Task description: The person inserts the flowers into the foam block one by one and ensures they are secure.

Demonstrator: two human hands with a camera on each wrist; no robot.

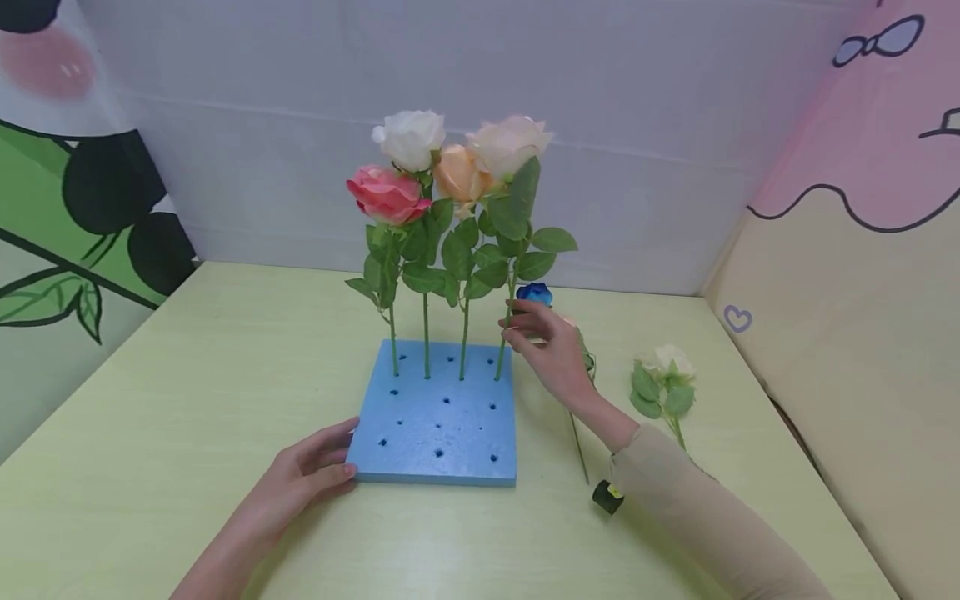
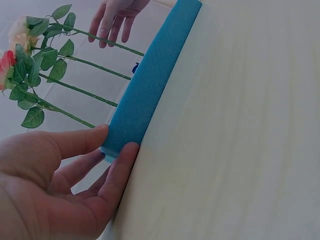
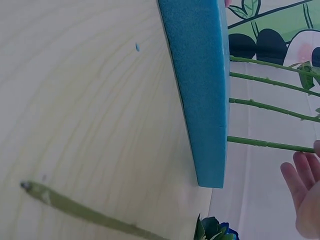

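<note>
A blue foam board (image 1: 465, 429) with rows of holes lies on the table. Four artificial roses stand upright along its far part: a pink rose (image 1: 387, 196), a white rose (image 1: 411, 140), a peach rose (image 1: 459, 173) and a pale pink rose (image 1: 510, 143) at the right. My left hand (image 1: 303, 467) holds the board's near left corner, thumb (image 2: 82, 142) on the upper edge and fingers along the side. The right hand (image 1: 551, 346) has thumb and fingertips around the pale pink rose's green stem (image 3: 260, 143), above the board.
Right of the board lie a blue rose (image 1: 534, 293), partly behind the right hand, and a loose stem (image 1: 578, 450). A white rose with leaves (image 1: 667, 379) lies farther right. A small black object (image 1: 607, 497) sits near the right sleeve. A pale wall covering (image 1: 300, 183) rises behind the table.
</note>
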